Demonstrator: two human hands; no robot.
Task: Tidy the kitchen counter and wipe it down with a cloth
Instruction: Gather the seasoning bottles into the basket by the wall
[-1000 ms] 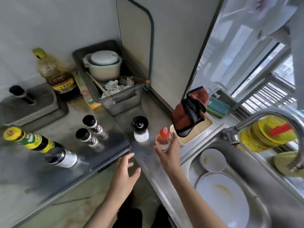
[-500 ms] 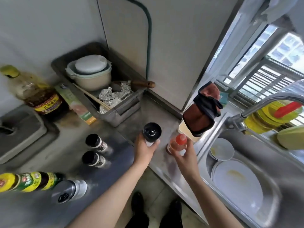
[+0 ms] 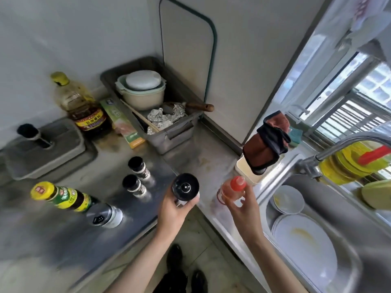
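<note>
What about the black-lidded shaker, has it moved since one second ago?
Yes. The left hand holds the black-lidded shaker lifted off the counter, nearer the front edge, beside the nearer small spice jar.

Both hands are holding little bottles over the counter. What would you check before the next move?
1. Left hand grips the black-lidded white shaker: ok.
2. Right hand pinches the small red-capped clear bottle: ok.
3. Red cap closed tight: cannot tell.
4. Bare room on the steel counter beside the two black-capped spice jars: ok.
5. Corner counter clean: not ok, brownish stains.
6. Brown-and-black cloth in hand: not ok, neither hand touches it.
</note>
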